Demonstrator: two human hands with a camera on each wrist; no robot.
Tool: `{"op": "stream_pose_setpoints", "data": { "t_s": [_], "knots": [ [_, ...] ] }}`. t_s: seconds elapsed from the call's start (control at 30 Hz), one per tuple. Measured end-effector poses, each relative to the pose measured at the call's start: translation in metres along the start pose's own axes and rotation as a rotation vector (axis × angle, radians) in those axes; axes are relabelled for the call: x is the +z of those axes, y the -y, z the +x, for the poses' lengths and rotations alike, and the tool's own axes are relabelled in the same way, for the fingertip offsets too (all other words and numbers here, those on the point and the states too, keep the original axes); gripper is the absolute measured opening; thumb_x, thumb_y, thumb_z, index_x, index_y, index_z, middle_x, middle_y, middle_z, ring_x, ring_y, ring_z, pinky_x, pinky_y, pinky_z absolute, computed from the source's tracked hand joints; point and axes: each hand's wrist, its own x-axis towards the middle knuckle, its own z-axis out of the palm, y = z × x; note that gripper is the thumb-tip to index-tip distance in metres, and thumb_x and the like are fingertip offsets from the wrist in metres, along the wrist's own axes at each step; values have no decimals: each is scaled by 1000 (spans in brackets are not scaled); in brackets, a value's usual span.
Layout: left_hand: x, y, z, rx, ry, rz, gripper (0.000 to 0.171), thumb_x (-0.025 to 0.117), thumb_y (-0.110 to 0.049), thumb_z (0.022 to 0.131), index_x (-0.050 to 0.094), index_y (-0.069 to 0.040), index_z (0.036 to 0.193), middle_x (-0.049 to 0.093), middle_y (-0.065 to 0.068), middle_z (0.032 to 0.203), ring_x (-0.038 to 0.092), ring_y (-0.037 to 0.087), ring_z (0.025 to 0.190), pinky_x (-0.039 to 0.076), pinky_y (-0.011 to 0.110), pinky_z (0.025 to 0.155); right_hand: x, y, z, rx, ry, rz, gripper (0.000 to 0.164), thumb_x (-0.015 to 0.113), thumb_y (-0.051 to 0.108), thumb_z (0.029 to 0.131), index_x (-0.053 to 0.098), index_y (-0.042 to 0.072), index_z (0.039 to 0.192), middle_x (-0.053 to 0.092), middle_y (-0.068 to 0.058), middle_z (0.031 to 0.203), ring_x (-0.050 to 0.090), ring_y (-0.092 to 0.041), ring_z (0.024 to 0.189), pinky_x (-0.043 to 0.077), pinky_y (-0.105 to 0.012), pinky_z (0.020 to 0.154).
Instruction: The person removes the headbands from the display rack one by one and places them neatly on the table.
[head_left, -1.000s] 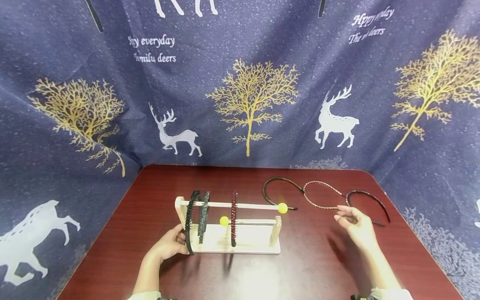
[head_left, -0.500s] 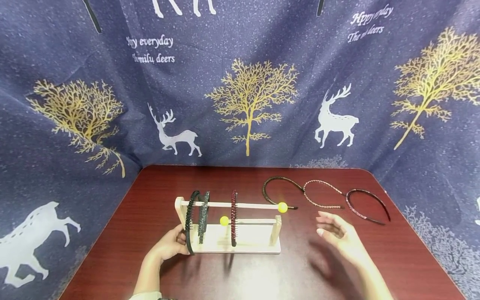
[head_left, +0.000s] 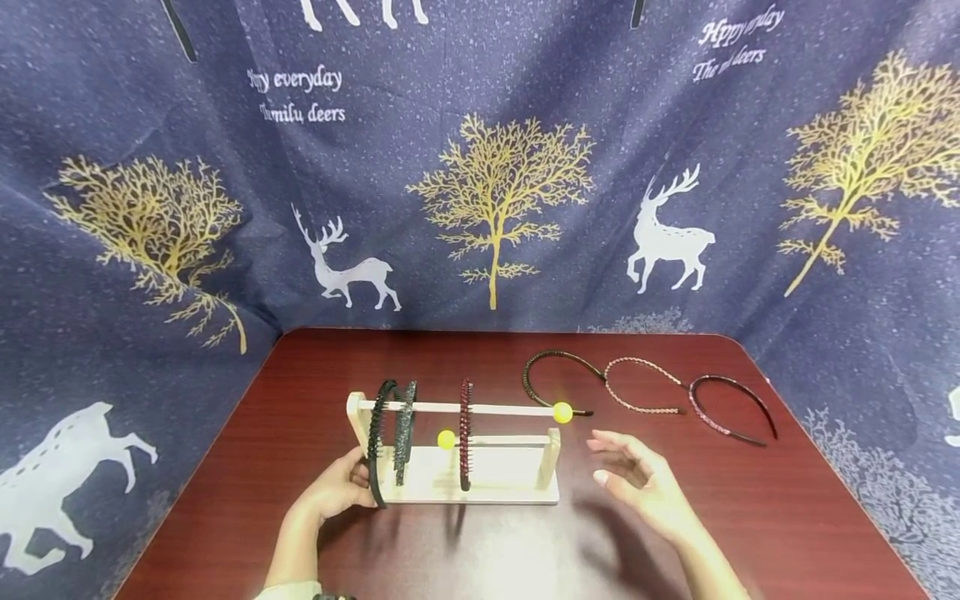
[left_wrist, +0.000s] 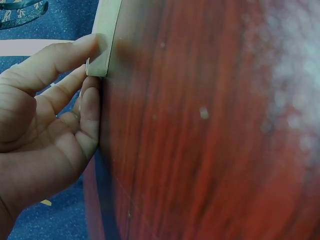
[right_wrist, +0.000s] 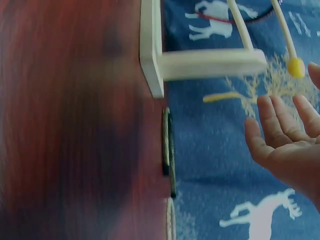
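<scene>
Head view: rack (head_left: 504, 483) stands on reddish table (head_left: 420, 546) before navy cloth (head_left: 405, 158).

The counter (head_left: 810, 517) is a glossy red-brown with streaky grain, its far corners rounded, a bright glare at the front. A pale wooden rack (head_left: 502, 482) stands on it, left of centre. Towards the far right lie three headbands in a row: a dark one (head_left: 555, 352), a pale one (head_left: 636, 361), a pink-and-dark one (head_left: 716, 377). Whether they touch, I can't quite tell from here.
</scene>
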Motion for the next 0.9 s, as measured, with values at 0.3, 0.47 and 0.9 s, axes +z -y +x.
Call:
{"op": "stream_pose_setpoints", "data": {
  "t_s": [0.3, 0.47, 0.9],
  "knots": [
    [3, 0, -1, 2, 7, -9, 78, 72, 8, 55, 40, 9, 127, 54, 11, 83, 55, 23, 77, 46, 35, 68, 28, 1, 8, 1, 47, 36, 46, 57, -15, 80, 46, -10, 124, 58, -17, 114, 55, -35, 102, 47, -37, 84],
    [4, 0, -1, -11, 6, -13, 80, 72, 7, 55, 40, 8, 129, 53, 12, 83, 56, 24, 78, 46, 35, 67, 39, 4, 13, -36, 71, 94, 47, 55, -17, 80, 44, -12, 125, 57, -21, 114, 56, -32, 102, 46, -37, 84],
    [-1, -5, -1, -15, 11, -32, 86, 74, 8, 57, 36, 7, 134, 52, 12, 83, 56, 24, 77, 45, 35, 67, 87, 1, 35, 43, 130, 226, 49, 56, -14, 79, 45, -8, 127, 57, -18, 117, 51, -46, 104, 44, -47, 85]
  ]
}}
